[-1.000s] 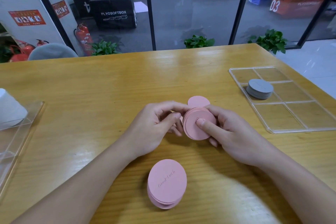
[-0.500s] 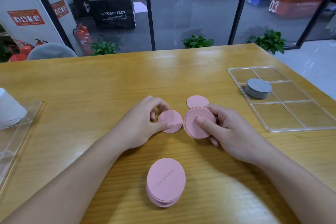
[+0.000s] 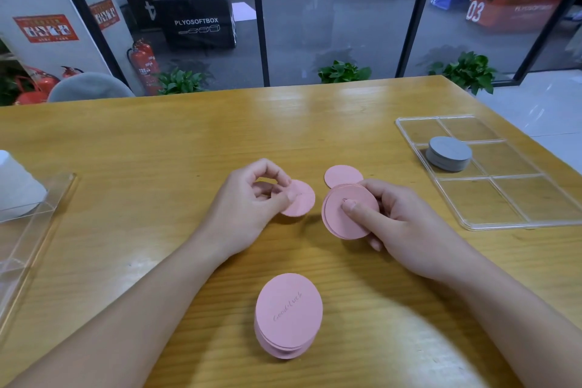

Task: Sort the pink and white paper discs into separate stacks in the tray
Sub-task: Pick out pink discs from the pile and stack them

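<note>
Glass wall behind a wooden counter (image 3: 157, 151). The left hand (image 3: 248, 208) pinches one pink disc (image 3: 299, 198); the right hand (image 3: 400, 224) grips a pink sheaf (image 3: 346, 214), thumb on top. A pink stack (image 3: 288, 315) lies nearer, and the tray (image 3: 510, 217) holds a grey stack (image 3: 448, 153). Best peel singly, checking colour, then square edges before stacking.

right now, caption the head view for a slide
Left hand pinches one pink disc; right hand holds a pink stack.
</note>
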### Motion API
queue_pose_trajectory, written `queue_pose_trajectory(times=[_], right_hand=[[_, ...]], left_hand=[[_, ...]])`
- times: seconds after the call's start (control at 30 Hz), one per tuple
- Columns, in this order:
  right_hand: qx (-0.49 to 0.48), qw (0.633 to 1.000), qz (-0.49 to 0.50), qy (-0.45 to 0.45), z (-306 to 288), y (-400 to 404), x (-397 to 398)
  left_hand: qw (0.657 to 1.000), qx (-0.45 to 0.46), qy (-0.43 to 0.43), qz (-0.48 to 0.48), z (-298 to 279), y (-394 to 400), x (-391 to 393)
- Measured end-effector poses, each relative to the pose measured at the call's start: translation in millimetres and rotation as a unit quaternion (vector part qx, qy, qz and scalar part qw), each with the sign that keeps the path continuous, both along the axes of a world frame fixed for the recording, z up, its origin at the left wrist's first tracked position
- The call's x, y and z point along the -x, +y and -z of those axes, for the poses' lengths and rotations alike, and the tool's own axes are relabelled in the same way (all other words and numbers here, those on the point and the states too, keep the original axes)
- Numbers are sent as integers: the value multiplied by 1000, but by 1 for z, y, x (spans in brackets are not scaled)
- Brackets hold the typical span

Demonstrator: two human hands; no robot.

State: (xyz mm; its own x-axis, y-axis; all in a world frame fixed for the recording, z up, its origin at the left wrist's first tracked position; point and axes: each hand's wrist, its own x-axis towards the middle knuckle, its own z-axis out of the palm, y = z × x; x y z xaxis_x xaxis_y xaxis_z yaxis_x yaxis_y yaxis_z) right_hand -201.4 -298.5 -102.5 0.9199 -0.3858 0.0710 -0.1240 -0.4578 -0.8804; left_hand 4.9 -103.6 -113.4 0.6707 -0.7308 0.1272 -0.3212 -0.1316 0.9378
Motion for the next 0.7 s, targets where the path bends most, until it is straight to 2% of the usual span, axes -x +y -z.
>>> queue_pose_trajectory(times=[0.1,0.27,0.4,0.7], right_hand=[[-2,1000,-6,-3,0,0,0],[-5,1000,-14,-7,1,0,0],[4,1000,-16,-14,2,-2,-1],[-6,998,-42,-37,1,4,-2]], left_hand=[[999,-28,-37,5,0,-1,3],[1000,13,-1,-18,-6,-3,8],[999,23,-41,-14,-11,-4,11],[993,55,54,92,-12,-13,23]])
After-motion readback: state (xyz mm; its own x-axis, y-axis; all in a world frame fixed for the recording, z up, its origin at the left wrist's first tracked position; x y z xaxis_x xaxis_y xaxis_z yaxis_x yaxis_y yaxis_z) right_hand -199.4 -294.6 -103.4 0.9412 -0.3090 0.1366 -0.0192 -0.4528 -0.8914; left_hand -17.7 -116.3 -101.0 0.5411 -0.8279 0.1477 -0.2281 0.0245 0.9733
